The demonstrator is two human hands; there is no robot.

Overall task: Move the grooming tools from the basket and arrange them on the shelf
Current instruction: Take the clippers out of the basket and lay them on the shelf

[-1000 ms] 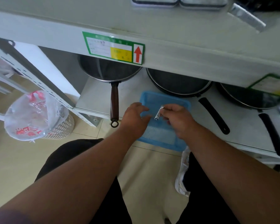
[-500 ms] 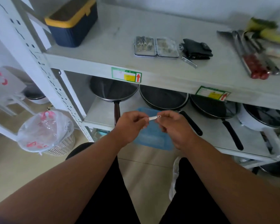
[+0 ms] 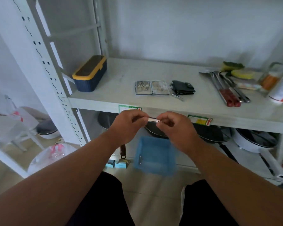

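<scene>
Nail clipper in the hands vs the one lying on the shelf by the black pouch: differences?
The held nail clipper is level, pinched at both ends by the left hand and right hand, below the shelf edge. The shelf clipper lies loose and angled, beside the black pouch. Both are slim and silvery.

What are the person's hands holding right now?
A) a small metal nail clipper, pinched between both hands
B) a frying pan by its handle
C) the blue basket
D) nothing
A: the left hand and right hand each pinch an end of the nail clipper, above the blue basket.
</scene>
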